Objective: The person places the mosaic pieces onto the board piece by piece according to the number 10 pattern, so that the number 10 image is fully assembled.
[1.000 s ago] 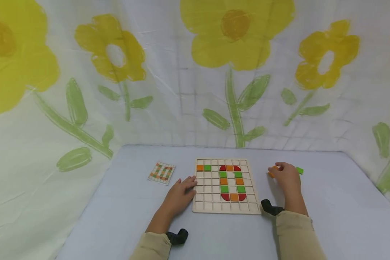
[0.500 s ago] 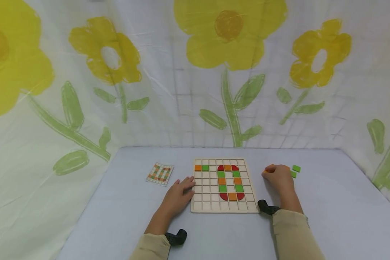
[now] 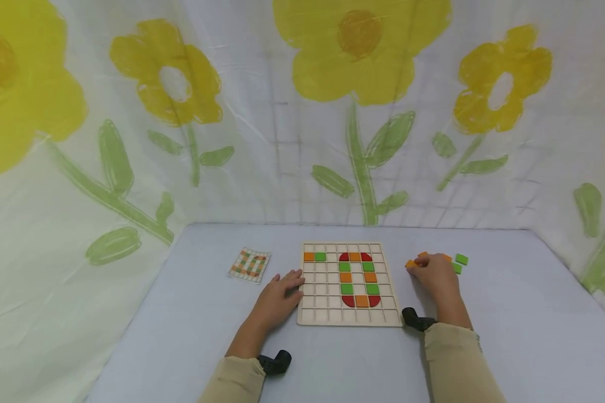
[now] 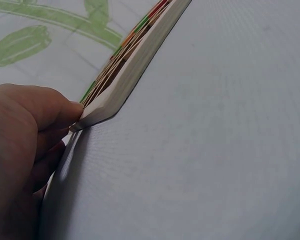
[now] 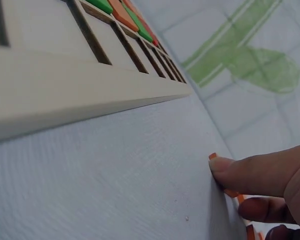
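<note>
Two bare hands work on a pale blue-grey tabletop [image 3: 191, 336], which is walled at the back and sides by a white cloth backdrop [image 3: 262, 140] painted with big yellow flowers on green stems. At the centre of the table lies a wooden grid board [image 3: 315, 291], its cells partly filled with orange, green and red tiles that form a ring, plus an orange and a green tile in the top-left cells.

The left hand [image 3: 278, 299] lies flat with relaxed fingers at 9 o'clock of the board, its fingertips touching the board's left edge; it holds nothing. The right hand [image 3: 436, 275] sits at 3 o'clock of the board, apart from it, its fingers curled down over a small heap of loose tiles. Its thumb tip presses against an orange tile [image 3: 410, 263] on the table. Two green tiles [image 3: 461, 259] lie just beyond that hand, at its 2 o'clock.

At 10 o'clock of the board, well apart, rests a small pattern card [image 3: 250, 265] with a checked print.
</note>
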`<state>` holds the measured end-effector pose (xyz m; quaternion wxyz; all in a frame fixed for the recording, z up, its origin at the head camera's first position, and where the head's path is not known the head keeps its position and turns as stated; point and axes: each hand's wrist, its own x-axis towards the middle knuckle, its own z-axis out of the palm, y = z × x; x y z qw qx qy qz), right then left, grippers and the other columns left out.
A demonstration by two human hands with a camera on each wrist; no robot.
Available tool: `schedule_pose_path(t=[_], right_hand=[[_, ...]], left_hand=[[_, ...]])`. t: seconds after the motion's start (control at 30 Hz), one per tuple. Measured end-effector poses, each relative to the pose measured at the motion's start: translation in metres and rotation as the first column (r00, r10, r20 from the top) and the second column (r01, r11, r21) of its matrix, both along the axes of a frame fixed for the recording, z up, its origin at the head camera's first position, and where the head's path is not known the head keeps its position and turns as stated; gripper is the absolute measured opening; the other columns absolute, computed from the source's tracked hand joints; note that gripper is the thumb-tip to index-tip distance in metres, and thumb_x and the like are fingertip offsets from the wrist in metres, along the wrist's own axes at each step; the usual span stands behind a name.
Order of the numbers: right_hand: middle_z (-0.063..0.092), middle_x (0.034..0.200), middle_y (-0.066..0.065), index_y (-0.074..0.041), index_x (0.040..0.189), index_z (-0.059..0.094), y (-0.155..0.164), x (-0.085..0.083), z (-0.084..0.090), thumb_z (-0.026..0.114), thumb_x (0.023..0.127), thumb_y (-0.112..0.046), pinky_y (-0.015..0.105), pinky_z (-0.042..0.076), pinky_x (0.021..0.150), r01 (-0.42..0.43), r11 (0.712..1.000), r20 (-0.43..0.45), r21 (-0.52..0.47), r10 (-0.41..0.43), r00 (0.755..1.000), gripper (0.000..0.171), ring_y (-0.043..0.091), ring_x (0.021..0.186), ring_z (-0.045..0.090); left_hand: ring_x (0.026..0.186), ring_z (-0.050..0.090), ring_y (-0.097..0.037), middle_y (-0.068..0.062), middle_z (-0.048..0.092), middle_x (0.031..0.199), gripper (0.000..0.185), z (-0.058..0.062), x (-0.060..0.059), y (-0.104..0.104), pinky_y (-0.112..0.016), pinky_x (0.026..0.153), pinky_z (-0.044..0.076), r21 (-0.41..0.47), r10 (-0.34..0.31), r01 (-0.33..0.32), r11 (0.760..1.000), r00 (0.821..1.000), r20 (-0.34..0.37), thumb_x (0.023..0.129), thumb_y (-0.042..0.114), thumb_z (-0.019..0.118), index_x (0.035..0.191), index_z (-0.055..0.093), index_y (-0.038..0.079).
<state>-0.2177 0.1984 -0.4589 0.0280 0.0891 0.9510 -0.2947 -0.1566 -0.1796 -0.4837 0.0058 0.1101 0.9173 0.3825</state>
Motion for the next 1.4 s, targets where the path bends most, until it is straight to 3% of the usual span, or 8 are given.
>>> schedule_pose_path(t=[0.23,0.4,0.57,0.67,0.77,1.0,1.3,1.4], right_hand=[[0.061,0.117,0.025,0.002,0.121,0.066,-0.013,-0.003,0.006,0.066,0.092,-0.030,0.044,0.052,0.078,-0.011,0.999,-0.034,-0.048,0.009,0.999,0.043,0.035,0.100,0.057],[0.059,0.115,0.018,-0.004,0.121,0.068,-0.059,0.000,0.015,0.068,0.092,-0.033,0.043,0.051,0.079,-0.129,0.986,-0.078,-0.103,0.121,0.990,0.041,0.032,0.099,0.054],[0.062,0.104,0.008,-0.009,0.116,0.072,-0.116,0.001,0.022,0.073,0.088,-0.029,0.040,0.054,0.078,-0.333,0.940,-0.141,-0.067,0.322,0.936,0.033,0.025,0.093,0.058],[0.061,0.097,0.005,-0.011,0.114,0.073,-0.143,-0.003,0.025,0.074,0.088,-0.029,0.036,0.053,0.069,-0.388,0.922,-0.129,-0.010,0.383,0.915,0.031,0.020,0.084,0.057],[0.062,0.095,0.005,-0.012,0.112,0.074,-0.161,-0.009,0.021,0.075,0.087,-0.030,0.034,0.052,0.065,-0.401,0.915,-0.090,0.040,0.403,0.911,0.031,0.019,0.079,0.057],[0.071,0.101,0.001,-0.016,0.105,0.076,-0.178,-0.014,0.008,0.076,0.085,-0.030,0.041,0.057,0.076,-0.438,0.884,-0.017,0.163,0.447,0.895,0.025,0.021,0.088,0.065],[0.071,0.098,0.001,-0.015,0.104,0.076,-0.181,-0.016,0.012,0.075,0.085,-0.024,0.042,0.055,0.076,-0.434,0.889,-0.041,0.147,0.444,0.895,0.021,0.020,0.086,0.063],[0.070,0.099,0.002,-0.016,0.104,0.076,-0.180,-0.014,0.015,0.074,0.086,-0.024,0.040,0.054,0.076,-0.416,0.903,-0.045,0.108,0.422,0.905,0.020,0.019,0.087,0.063]], left_hand=[[0.142,0.042,-0.017,0.003,0.049,0.149,0.036,0.002,-0.004,0.000,-0.045,0.125,0.019,-0.004,-0.016,0.016,1.000,1.000,-0.007,0.097,0.022,0.061,0.130,0.064,0.011],[0.141,0.042,-0.018,0.002,0.050,0.148,0.035,0.002,-0.005,0.000,-0.045,0.125,0.019,0.003,-0.033,0.033,0.999,0.999,0.001,0.096,0.020,0.062,0.129,0.065,0.010],[0.142,0.042,-0.018,0.002,0.050,0.149,0.036,0.001,-0.004,0.004,-0.045,0.125,0.019,0.012,-0.048,0.048,0.999,0.999,0.011,0.096,0.020,0.062,0.130,0.065,0.010],[0.142,0.041,-0.017,0.003,0.049,0.149,0.036,0.001,-0.004,0.006,-0.044,0.125,0.018,0.012,-0.048,0.048,0.999,0.999,0.018,0.096,0.021,0.061,0.130,0.064,0.011],[0.142,0.041,-0.017,0.003,0.049,0.149,0.036,0.000,-0.005,0.007,-0.044,0.125,0.018,0.009,-0.048,0.048,0.999,0.999,0.019,0.096,0.021,0.061,0.131,0.064,0.011],[0.142,0.041,-0.018,0.003,0.049,0.149,0.036,-0.006,-0.001,0.006,-0.046,0.125,0.019,0.004,-0.033,0.032,0.999,0.999,0.033,0.096,0.021,0.062,0.130,0.065,0.011],[0.141,0.042,-0.017,0.004,0.050,0.148,0.035,-0.004,-0.002,0.003,-0.045,0.125,0.020,-0.003,-0.021,0.021,1.000,1.000,0.002,0.096,0.022,0.062,0.130,0.065,0.011],[0.141,0.043,-0.019,0.003,0.051,0.148,0.036,-0.001,-0.002,0.000,-0.047,0.124,0.021,-0.006,-0.020,0.020,1.000,1.000,-0.006,0.096,0.021,0.062,0.130,0.065,0.011]])
